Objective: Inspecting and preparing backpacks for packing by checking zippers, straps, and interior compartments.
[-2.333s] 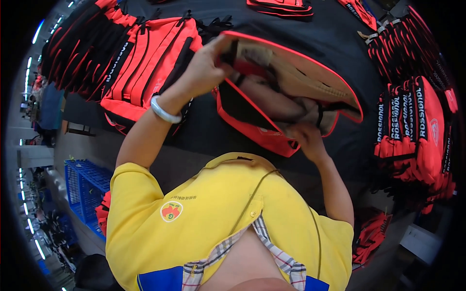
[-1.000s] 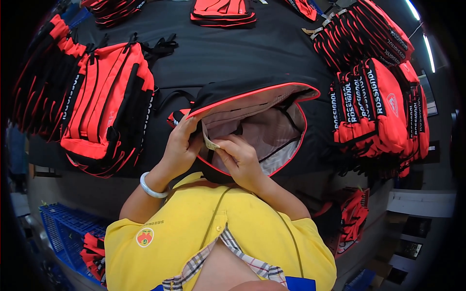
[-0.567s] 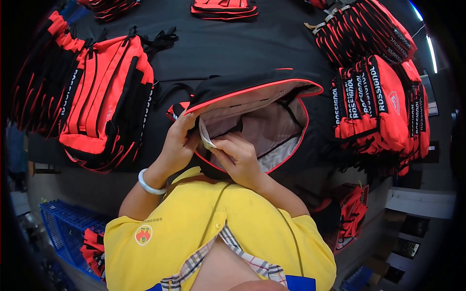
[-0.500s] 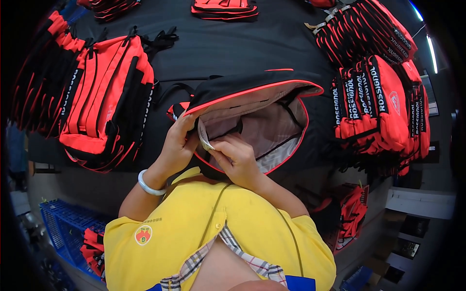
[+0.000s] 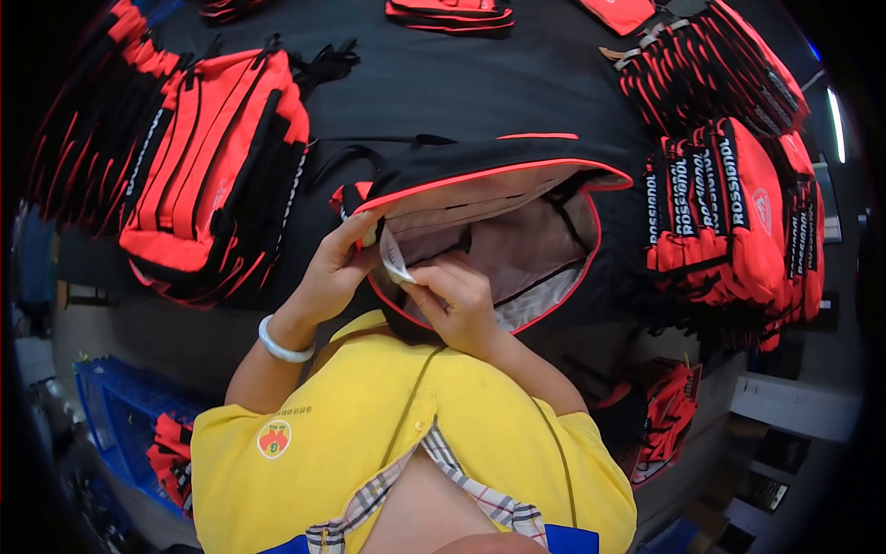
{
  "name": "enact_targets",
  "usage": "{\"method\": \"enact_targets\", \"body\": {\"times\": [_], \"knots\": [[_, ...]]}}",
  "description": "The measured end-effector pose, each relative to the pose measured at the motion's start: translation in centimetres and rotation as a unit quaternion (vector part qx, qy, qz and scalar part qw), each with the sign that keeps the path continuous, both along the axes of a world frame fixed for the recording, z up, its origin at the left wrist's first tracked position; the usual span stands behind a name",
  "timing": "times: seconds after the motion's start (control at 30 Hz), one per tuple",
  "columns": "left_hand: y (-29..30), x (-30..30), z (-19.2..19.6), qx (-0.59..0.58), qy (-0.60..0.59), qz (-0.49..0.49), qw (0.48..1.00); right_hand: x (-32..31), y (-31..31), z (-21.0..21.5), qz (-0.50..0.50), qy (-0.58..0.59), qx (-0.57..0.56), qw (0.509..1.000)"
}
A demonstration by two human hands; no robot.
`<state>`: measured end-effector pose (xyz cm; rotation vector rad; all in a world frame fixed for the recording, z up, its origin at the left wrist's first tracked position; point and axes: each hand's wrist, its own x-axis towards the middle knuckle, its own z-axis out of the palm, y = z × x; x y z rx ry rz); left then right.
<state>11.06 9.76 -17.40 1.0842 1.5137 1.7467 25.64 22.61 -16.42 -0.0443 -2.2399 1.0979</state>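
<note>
I have both hands at the near left edge of an open bag (image 5: pixel 526 245), which sits on the black table (image 5: pixel 461 88) directly ahead of the hands. From here I look down into its pale lining, and the mouth gapes wide, edged by bright red trim (image 5: pixel 598 226). I have the left hand (image 5: pixel 334 266) closed around the left end of that mouth, its fingers curled over the rim. I have the right hand (image 5: pixel 460 297) just beside it, inside the near part of the mouth, with thumb and forefinger pinched narrow on the tip of a small white label (image 5: pixel 395 258); how its other fingers lie I cannot tell. A pale bracelet (image 5: pixel 284 342) circles the wrist behind the left hand.

Beyond the left hand, to its left, I can make out a red backpack (image 5: pixel 208 148) with black straps. Well to the right of the right hand stands a row of red-and-black bags (image 5: pixel 711 203), and farther beyond it is a second packed row (image 5: pixel 706 69). Far ahead of both hands lies a flat red bag (image 5: pixel 448 13). Behind the left hand, low down, I see a blue crate (image 5: pixel 106 406).
</note>
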Motion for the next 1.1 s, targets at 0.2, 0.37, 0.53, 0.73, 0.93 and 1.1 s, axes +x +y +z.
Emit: {"method": "enact_targets", "body": {"times": [0.2,0.37,0.53,0.73,0.93,1.1], "knots": [[-0.3,-0.9,-0.9,-0.014,-0.037,-0.018,0.999,0.2,-0.1,-0.4,-0.018,-0.015,-0.008,1.0],[-1.0,-0.1,-1.2,-0.002,-0.086,-0.016,0.996,0.1,-0.2,-0.6,-0.001,-0.02,0.002,1.0],[-1.5,0.1,-1.0,-0.008,-0.067,-0.012,0.998,0.3,-0.6,-0.8,0.006,-0.033,0.006,0.999],[-1.6,0.1,-1.0,-0.003,-0.062,-0.022,0.998,0.1,-1.8,-0.1,-0.049,-0.019,-0.232,0.971],[-1.1,0.8,-0.2,-0.006,-0.091,-0.006,0.996,-0.2,0.1,-0.5,0.039,0.035,0.089,0.995],[-1.7,0.3,-1.1,0.0,-0.06,-0.033,0.998,0.3,0.0,-0.8,0.03,0.005,0.087,0.996]]}}
